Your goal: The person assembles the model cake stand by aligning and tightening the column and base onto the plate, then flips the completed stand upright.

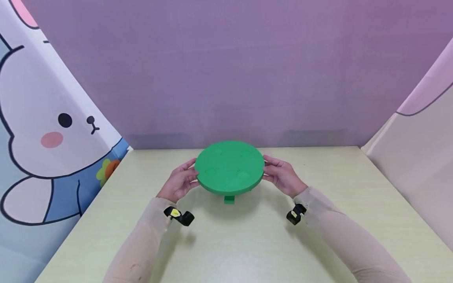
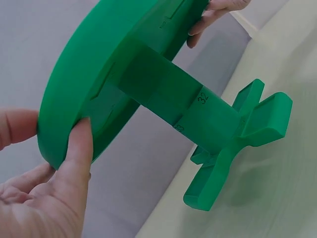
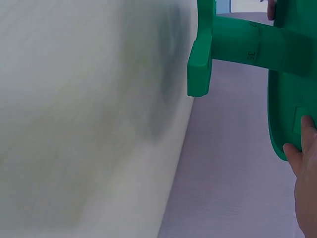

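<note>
A small green pedestal table (image 1: 230, 167) with a flat round top is held level between both hands. My left hand (image 1: 180, 181) grips the left edge of the top; in the left wrist view its thumb (image 2: 79, 141) presses the underside. On the opposite side, my right hand (image 1: 283, 175) holds the rim, with fingertips (image 3: 308, 130) under the top in the right wrist view. Below the top, a square post (image 2: 173, 96) bearing small numbers runs down to a base of splayed feet (image 2: 208, 183). These feet are close over the tabletop, and the head view shows only one foot.
The pale work table (image 1: 247, 243) spreads around the arms, with shadows beneath the green piece. A purple cloth wall (image 1: 230, 70) stands behind it. Cartoon-printed panels (image 1: 53, 118) flank the left and right sides.
</note>
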`<move>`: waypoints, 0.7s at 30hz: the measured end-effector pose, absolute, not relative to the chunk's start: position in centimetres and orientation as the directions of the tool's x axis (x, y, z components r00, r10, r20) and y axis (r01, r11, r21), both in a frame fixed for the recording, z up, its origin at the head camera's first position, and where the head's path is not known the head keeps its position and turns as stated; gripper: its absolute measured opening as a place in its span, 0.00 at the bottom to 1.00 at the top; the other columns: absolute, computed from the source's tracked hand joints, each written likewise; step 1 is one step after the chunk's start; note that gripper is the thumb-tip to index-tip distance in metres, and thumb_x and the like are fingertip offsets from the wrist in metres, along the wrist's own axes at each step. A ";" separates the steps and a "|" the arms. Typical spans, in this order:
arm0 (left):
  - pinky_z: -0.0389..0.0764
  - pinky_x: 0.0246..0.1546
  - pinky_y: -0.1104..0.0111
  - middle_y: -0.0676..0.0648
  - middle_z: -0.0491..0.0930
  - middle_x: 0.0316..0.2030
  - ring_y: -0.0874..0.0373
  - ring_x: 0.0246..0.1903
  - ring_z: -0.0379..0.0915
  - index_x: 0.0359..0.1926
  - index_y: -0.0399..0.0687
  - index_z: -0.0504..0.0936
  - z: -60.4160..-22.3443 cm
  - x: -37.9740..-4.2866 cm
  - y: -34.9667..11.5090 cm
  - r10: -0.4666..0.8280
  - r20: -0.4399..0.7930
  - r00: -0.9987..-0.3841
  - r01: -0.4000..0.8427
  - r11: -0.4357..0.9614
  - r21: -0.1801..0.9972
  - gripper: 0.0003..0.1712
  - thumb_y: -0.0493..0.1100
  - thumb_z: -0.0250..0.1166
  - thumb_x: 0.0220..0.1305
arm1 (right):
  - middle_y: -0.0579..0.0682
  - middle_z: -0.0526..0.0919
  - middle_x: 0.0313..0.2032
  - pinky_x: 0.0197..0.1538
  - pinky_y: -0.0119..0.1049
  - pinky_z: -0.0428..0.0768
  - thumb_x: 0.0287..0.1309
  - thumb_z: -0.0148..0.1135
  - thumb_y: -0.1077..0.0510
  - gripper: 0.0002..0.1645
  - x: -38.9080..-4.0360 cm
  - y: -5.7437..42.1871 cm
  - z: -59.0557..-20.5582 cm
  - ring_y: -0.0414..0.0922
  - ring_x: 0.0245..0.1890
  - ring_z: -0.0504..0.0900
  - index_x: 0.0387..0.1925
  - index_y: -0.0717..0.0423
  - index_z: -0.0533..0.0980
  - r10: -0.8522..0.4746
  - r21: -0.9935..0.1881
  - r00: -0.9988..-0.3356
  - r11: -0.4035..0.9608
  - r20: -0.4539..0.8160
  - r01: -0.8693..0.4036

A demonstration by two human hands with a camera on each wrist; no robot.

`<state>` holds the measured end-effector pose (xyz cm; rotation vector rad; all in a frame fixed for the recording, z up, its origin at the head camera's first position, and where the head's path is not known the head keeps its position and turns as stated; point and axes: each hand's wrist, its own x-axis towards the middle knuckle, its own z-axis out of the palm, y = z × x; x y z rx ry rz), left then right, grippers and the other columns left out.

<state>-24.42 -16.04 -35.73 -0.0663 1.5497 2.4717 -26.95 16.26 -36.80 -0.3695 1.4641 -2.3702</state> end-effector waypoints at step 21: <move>0.82 0.34 0.68 0.54 0.83 0.33 0.63 0.31 0.80 0.73 0.34 0.49 -37.3 -24.3 -16.0 0.164 -0.156 -0.974 -0.205 -0.346 0.915 0.37 0.22 0.47 0.64 | 0.45 0.83 0.40 0.45 0.34 0.81 0.62 0.42 0.77 0.35 -26.6 16.3 -38.7 0.39 0.38 0.84 0.69 0.73 0.47 -0.382 -0.924 -0.924 -0.359 0.020 0.129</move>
